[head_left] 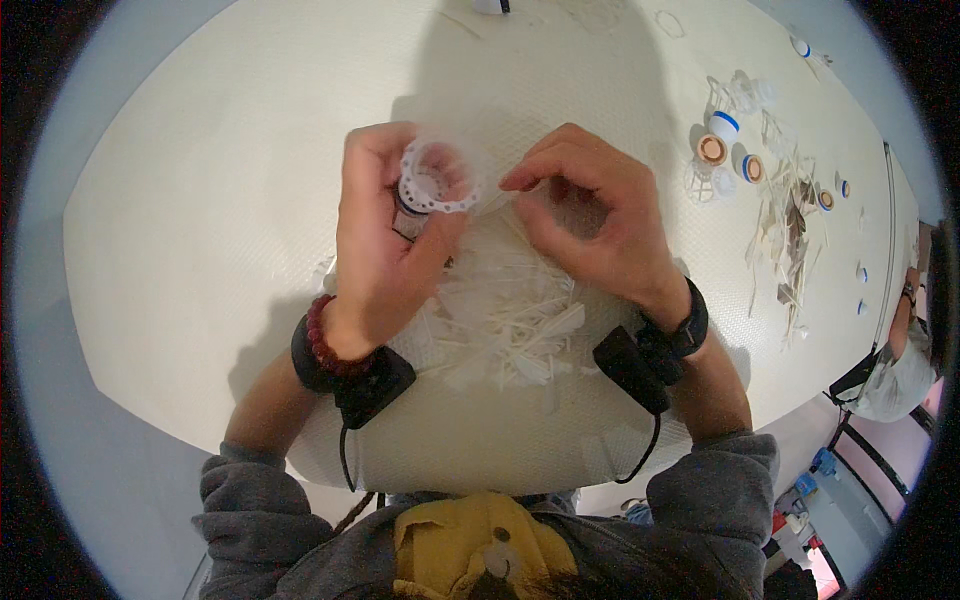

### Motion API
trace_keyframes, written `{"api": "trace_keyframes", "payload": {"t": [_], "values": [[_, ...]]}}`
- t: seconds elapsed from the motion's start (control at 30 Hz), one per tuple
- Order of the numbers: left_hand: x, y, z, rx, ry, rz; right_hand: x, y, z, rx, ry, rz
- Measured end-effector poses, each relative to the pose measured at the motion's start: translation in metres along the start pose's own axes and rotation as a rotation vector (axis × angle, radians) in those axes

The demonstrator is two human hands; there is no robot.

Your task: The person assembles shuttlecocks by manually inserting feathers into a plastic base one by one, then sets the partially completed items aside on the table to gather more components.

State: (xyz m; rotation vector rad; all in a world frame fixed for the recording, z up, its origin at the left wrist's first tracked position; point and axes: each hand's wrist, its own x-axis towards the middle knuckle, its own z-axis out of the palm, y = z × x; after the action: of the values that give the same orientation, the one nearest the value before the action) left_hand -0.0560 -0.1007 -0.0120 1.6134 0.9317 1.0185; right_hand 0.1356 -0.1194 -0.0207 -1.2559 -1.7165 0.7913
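Here the fingers of the left hand (385,235) are closed around a small white ring with holes along its rim (437,178), held up above the table (200,200). The right hand (590,215) is just beside it, thumb and forefinger pinched together on something thin; I cannot tell what. Under both hands lies a pile of white feathers (505,320). Far right are small blue-and-white caps (722,125) and more feather scraps (790,230).

Left of left hand (385,240): bare white table (200,220), passage unobstructed.
Between the hands: narrow gap, blocked below by feather pile (510,320).
Right of right hand (590,220): short open stretch, then caps (722,140) and feather scraps (785,230).
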Motion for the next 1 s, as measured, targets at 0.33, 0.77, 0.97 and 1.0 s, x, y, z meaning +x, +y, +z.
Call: {"api": "trace_keyframes", "payload": {"t": [0.33, 0.77, 0.97, 1.0], "values": [[0.006, 0.006, -0.003, 0.119, 0.135, -0.081, 0.0, -0.006, 0.004, -0.261, -0.091, -0.065], [0.004, 0.0, -0.005, 0.225, 0.02, -0.148, 0.001, -0.005, 0.005, -0.106, 0.008, 0.051], [0.002, -0.005, -0.009, 0.401, -0.041, -0.069, 0.001, -0.005, 0.005, 0.002, 0.205, 0.107], [0.003, -0.002, -0.007, 0.349, -0.03, -0.078, 0.001, -0.006, 0.007, 0.114, 0.272, 0.141]]}}
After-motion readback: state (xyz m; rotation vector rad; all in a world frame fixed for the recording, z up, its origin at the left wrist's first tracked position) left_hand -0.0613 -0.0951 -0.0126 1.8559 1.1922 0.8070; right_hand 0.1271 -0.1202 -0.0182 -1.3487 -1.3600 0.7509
